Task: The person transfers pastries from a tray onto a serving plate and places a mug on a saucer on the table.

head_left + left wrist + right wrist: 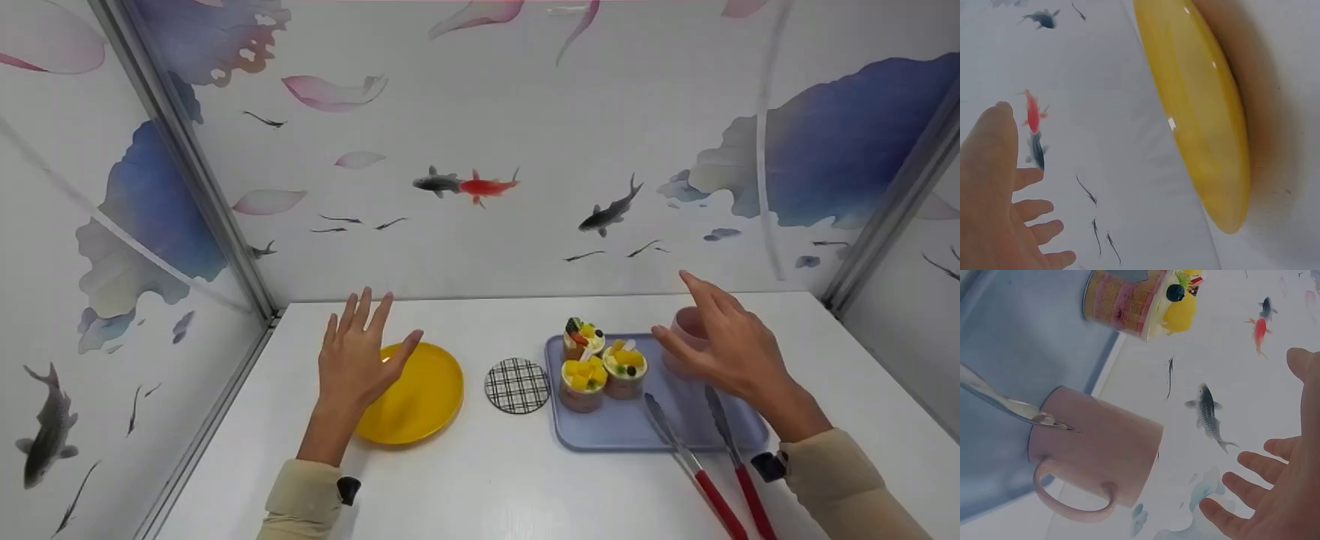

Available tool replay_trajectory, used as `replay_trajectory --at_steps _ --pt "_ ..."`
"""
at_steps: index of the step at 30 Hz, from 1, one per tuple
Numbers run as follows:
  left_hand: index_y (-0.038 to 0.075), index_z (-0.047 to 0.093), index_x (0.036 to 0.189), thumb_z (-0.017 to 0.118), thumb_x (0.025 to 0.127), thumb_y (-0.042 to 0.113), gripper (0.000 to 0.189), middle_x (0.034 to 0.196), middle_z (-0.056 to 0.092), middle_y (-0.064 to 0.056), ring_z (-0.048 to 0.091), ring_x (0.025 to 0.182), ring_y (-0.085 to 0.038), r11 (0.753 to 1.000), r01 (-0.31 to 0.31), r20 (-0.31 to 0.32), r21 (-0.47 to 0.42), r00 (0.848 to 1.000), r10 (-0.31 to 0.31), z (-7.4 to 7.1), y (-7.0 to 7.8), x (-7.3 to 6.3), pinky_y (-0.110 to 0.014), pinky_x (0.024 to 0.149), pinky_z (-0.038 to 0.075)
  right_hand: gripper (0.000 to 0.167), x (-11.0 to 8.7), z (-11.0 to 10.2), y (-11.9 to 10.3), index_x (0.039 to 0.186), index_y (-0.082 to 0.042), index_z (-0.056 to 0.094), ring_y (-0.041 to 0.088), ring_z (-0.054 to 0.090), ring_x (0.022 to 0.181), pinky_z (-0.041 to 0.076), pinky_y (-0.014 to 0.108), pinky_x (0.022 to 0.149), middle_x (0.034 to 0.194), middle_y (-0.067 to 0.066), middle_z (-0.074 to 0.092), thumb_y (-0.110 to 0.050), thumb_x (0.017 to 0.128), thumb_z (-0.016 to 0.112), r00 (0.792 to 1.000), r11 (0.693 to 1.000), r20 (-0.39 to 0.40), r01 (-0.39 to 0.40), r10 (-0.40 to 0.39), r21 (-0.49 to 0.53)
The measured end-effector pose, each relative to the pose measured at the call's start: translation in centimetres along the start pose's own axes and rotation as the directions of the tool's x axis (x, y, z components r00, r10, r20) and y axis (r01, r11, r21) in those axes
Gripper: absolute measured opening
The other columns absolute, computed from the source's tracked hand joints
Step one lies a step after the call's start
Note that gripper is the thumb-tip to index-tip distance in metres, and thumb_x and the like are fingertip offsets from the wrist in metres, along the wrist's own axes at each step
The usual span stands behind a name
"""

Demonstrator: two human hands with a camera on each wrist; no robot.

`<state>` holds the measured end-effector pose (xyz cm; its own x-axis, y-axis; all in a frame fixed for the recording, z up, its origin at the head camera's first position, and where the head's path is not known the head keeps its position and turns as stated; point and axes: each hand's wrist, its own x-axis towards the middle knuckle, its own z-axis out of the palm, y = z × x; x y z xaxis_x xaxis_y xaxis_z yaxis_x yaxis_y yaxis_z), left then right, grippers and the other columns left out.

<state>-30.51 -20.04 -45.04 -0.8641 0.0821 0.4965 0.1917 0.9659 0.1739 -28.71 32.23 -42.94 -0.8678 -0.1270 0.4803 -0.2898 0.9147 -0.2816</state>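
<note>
My left hand (357,364) is raised over the left side of a yellow plate (427,397), fingers spread, holding nothing. Above the right part of a blue-grey tray (600,436) hovers my right hand (731,341), its fingers extended and nothing in them. Behind that hand, partly hidden in the head view, a pink mug (1098,444) stands on the tray. Three layered fruit dessert cups (583,384) sit at the tray's left. Red-handled metal tongs (709,480) lie spread across the tray's front edge, tips on the tray.
A round checked coaster (517,385) lies between plate and tray on the white table (480,480). Walls printed with fish and petals rise at the back (480,247) and both sides, joined by metal corner posts (191,165).
</note>
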Motion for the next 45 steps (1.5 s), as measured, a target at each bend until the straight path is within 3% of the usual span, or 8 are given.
replay_trajectory --at_steps 8,14,18,24,27,34,40,45 --pt "0.018 0.051 0.163 0.057 0.103 0.067 0.078 0.165 0.053 -0.016 0.054 0.15 -0.041 0.998 0.021 -0.001 -0.061 1.0 -0.021 1.1 -0.6 -1.1 -0.062 0.125 0.044 0.084 -2.7 -0.4 0.2 0.169 -0.023 0.035 0.049 0.058 0.137 0.051 0.081 0.101 0.163 0.023 0.051 -0.056 0.1 0.069 1.0 0.999 0.019 -0.02 0.019 0.035" --pt "0.015 0.055 0.16 0.056 0.107 0.061 0.069 0.157 0.063 -0.015 0.062 0.142 -0.04 0.99 0.074 0.028 -0.12 0.997 -0.072 1.8 -0.8 -2.1 -0.061 0.12 0.05 0.078 -4.2 0.0 0.0 0.166 -0.018 0.037 0.043 0.066 0.132 0.061 0.067 0.099 0.157 0.017 0.058 -0.051 0.103 0.07 0.993 0.988 0.111 -0.046 0.03 0.148" --pt "0.014 0.055 0.16 0.051 0.109 0.062 0.069 0.156 0.063 -0.015 0.063 0.14 -0.041 0.984 0.108 0.058 -0.141 0.993 -0.1 2.3 -0.9 -2.7 -0.062 0.118 0.052 0.077 -5.3 0.3 0.1 0.164 -0.015 0.04 0.04 0.068 0.122 0.066 0.06 0.093 0.145 0.017 0.062 -0.05 0.103 0.071 0.985 0.982 0.16 -0.087 0.059 0.169" --pt "0.012 0.059 0.155 0.051 0.112 0.053 0.061 0.152 0.066 -0.017 0.066 0.136 -0.041 0.98 0.114 0.058 -0.165 0.993 -0.106 2.8 -0.8 -2.9 -0.06 0.114 0.055 0.063 -7.0 0.4 0.6 0.155 -0.013 0.052 0.021 0.068 0.102 0.064 0.027 0.079 0.123 0.01 0.068 -0.037 0.103 0.076 0.977 0.958 0.197 -0.135 0.085 0.255" --pt "0.011 0.061 0.153 0.057 0.112 0.042 0.052 0.15 0.067 -0.017 0.068 0.133 -0.041 0.98 0.117 0.064 -0.162 0.992 -0.108 3.1 -0.8 -3.0 -0.059 0.112 0.057 0.053 -7.5 0.2 0.8 0.148 -0.014 0.058 0.013 0.065 0.095 0.06 0.019 0.074 0.113 0.004 0.068 -0.033 0.102 0.077 0.974 0.952 0.214 -0.138 0.08 0.273" --pt "0.009 0.062 0.15 0.065 0.108 0.026 0.046 0.15 0.066 -0.018 0.068 0.133 -0.042 0.979 0.145 0.12 -0.143 0.984 -0.129 3.5 -1.2 -3.4 -0.059 0.113 0.057 0.042 -8.2 -0.7 0.8 0.134 -0.013 0.065 0.011 0.06 0.086 0.057 0.02 0.065 0.095 -0.002 0.062 -0.038 0.102 0.076 0.939 0.955 0.329 -0.183 0.1 0.233" --pt "0.005 0.062 0.149 0.064 0.109 0.02 0.042 0.151 0.064 -0.021 0.064 0.137 -0.043 0.971 0.185 0.19 -0.15 0.969 -0.156 3.2 -2.1 -3.5 -0.061 0.117 0.052 0.041 -8.9 -0.8 1.3 0.13 -0.011 0.066 0.008 0.059 0.08 0.058 0.021 0.063 0.09 -0.002 0.062 -0.04 0.102 0.076 0.916 0.946 0.394 -0.189 0.074 0.261" --pt "0.001 0.064 0.146 0.064 0.109 0.015 0.04 0.147 0.066 -0.023 0.066 0.133 -0.044 0.968 0.187 0.227 -0.17 0.963 -0.146 3.3 -2.8 -3.8 -0.061 0.117 0.053 0.049 -9.4 -0.9 1.7 0.13 -0.007 0.065 0.013 0.059 0.08 0.057 0.022 0.061 0.089 -0.001 0.063 -0.042 0.098 0.079 0.873 0.95 0.469 -0.247 0.132 0.19"
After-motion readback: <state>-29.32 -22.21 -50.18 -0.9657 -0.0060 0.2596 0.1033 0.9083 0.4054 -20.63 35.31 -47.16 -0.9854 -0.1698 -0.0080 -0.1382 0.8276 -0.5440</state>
